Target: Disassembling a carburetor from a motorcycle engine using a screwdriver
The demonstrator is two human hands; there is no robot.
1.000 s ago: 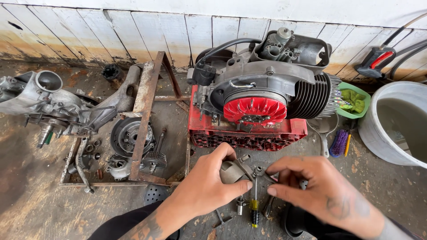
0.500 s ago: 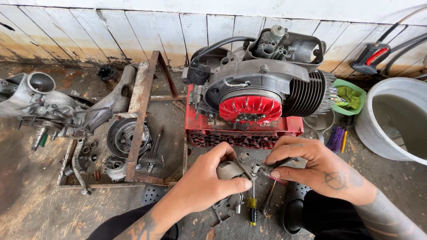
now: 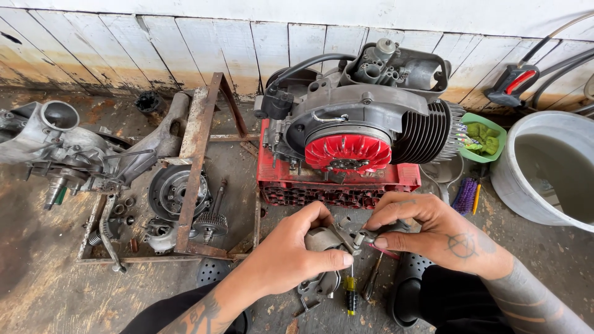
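Observation:
My left hand grips a small grey metal engine part low in the middle of the view. My right hand pinches a small fitting at that part's right side, with a thin red-tipped tool under its fingers. Just beyond both hands a scooter engine with a red fan wheel rests on a red plastic crate. A screwdriver with a yellow and black handle lies on the floor under the held part.
A rusty metal frame tray at left holds a clutch drum, gears and springs. An engine case half lies far left. At right are a grey bucket, a green bowl, a brush, and a white plank wall behind.
My hands have drawn closer together on the grey part, and the right hand's fingers have shifted onto the small fitting. The view has moved slightly; the engine stays put.

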